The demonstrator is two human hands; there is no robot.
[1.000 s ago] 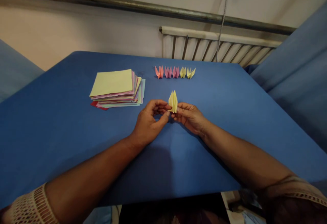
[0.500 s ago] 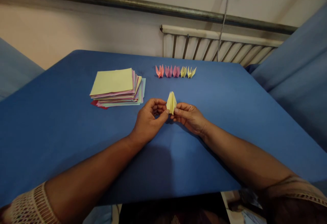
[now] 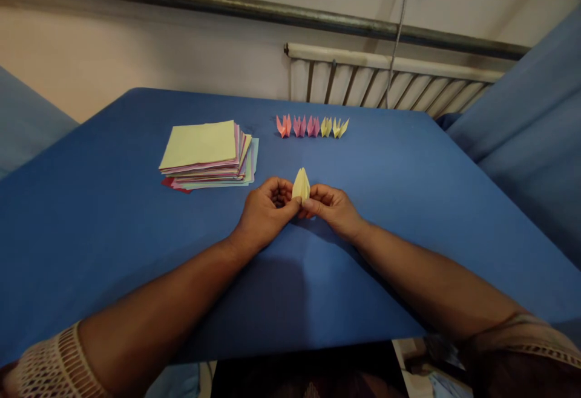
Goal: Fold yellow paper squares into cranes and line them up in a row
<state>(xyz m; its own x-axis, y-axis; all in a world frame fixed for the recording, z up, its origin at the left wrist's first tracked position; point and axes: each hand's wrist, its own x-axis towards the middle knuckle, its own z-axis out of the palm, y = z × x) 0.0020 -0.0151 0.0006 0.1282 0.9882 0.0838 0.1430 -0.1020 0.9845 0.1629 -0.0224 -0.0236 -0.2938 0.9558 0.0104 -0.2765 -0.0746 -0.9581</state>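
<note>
A small yellow folded paper [image 3: 301,184], pointed at the top, is held upright between my two hands over the table. My left hand [image 3: 267,207] grips its lower left side, the thumb lying across the front near the bottom. From the other side, my right hand [image 3: 336,207] pinches the lower right edge, its thumb close to the left thumb. Curled fingers hide the back of the paper. Beyond it stands a row of folded paper cranes: an orange-pink one [image 3: 284,126], two pink ones [image 3: 306,126] and two yellow ones [image 3: 333,127].
A thick stack of coloured paper sheets [image 3: 204,147], yellow on top, lies left of my hands. The blue-covered table [image 3: 113,204] reaches back to a wall with a radiator [image 3: 345,77] and a pipe [image 3: 227,8]. Blue fabric [image 3: 535,95] hangs at the right.
The yellow folded paper has come slightly down and left and turned, showing a broader flat face. My right thumb has shifted in towards the left one.
</note>
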